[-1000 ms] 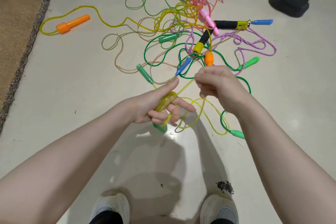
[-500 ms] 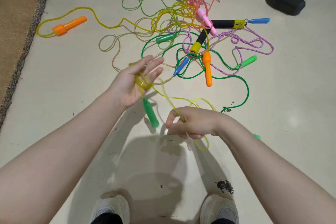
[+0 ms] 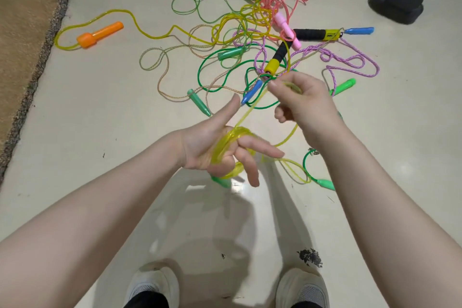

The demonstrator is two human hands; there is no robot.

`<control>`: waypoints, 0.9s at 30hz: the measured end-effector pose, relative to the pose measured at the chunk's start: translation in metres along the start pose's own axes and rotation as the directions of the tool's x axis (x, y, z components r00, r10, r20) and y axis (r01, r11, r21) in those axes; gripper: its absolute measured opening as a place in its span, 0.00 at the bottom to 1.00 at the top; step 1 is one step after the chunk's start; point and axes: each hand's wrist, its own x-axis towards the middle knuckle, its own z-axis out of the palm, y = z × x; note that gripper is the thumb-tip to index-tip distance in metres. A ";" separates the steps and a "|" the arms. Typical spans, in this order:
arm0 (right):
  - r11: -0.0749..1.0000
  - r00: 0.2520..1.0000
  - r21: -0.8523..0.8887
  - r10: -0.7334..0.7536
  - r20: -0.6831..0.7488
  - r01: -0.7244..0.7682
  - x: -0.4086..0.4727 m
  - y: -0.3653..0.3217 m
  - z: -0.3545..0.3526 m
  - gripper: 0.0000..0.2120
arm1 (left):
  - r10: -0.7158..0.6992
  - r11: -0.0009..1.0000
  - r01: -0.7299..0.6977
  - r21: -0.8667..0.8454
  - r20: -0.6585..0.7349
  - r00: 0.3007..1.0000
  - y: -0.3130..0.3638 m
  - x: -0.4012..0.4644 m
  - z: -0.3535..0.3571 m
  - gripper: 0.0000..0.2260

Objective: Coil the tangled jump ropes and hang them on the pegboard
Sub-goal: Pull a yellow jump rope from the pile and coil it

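A clear yellow jump rope (image 3: 226,140) is wound in several turns around my left hand (image 3: 212,150). Its thumb and two fingers are stretched out, and the lower fingers curl over the coil. One green handle (image 3: 221,181) hangs under that hand. My right hand (image 3: 305,105) is raised to the upper right and pinches the same rope, which runs taut between the two hands. Slack loops (image 3: 292,167) trail on the floor. A tangle of other ropes (image 3: 262,32) lies beyond. The pegboard is out of view.
An orange handle (image 3: 100,34) with yellow cord lies far left near a brown rug (image 3: 22,45). A black stand base (image 3: 395,5) sits top right. A green cord with a green handle (image 3: 326,184) lies at the right. My shoes (image 3: 152,285) show below.
My right hand dropped low with the rope, then rose again to the upper right. My left hand turned, and the yellow coil on it looks thicker.
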 end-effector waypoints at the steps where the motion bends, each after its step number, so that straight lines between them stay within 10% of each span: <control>1: 0.998 0.998 -0.002 0.060 -0.002 -0.060 -0.001 0.011 -0.001 0.08 | 0.062 0.994 -0.046 -0.096 0.165 0.984 0.003 -0.001 0.001 0.37; 4: 0.981 0.972 -0.081 0.186 0.147 -0.175 -0.014 0.047 0.008 0.11 | 0.328 0.893 -0.232 -0.385 0.204 0.922 0.009 -0.003 -0.004 0.29; 6: 0.967 0.913 -0.153 0.242 0.328 -0.202 -0.023 0.059 0.019 0.14 | 0.387 0.861 -0.417 -0.292 -0.156 0.909 0.015 -0.001 -0.005 0.27; 8: 0.942 0.804 -0.262 0.318 0.502 -0.209 -0.029 0.058 0.028 0.13 | 0.344 0.826 -0.530 -0.193 -0.571 0.745 0.014 0.002 -0.012 0.24; 12: 0.863 0.522 -0.496 0.468 0.713 -0.098 -0.033 0.033 0.030 0.09 | 0.221 0.892 -0.450 -0.042 -0.828 0.516 -0.011 0.002 -0.033 0.19; 14: 0.912 0.532 -0.406 0.369 0.762 -0.052 -0.033 0.016 0.026 0.08 | 0.158 0.971 -0.238 0.021 -0.802 0.576 -0.019 -0.002 -0.030 0.18; 16: 0.977 0.727 -0.214 0.163 0.667 -0.022 -0.028 0.004 0.021 0.07 | 0.054 0.996 -0.084 -0.009 -0.691 0.720 -0.019 -0.005 -0.018 0.24; 18: 0.998 0.917 -0.064 -0.001 0.398 0.029 -0.017 0.002 0.015 0.10 | -0.013 1.000 0.003 -0.021 -0.496 0.868 -0.014 -0.006 -0.008 0.35; 21: 0.997 0.996 -0.018 -0.079 0.037 0.080 -0.005 0.015 0.016 0.14 | -0.014 0.999 0.010 -0.035 -0.126 0.992 -0.004 0.000 -0.002 0.45; 24: 0.999 0.997 0.042 -0.013 -0.075 0.016 -0.009 0.031 0.024 0.16 | 0.112 0.984 -0.072 -0.162 0.255 0.961 0.008 0.007 0.005 0.38; 27: 0.998 0.996 0.022 0.065 0.067 -0.067 -0.016 0.043 0.030 0.12 | 0.348 0.911 -0.265 -0.317 0.243 0.905 0.011 0.007 0.004 0.28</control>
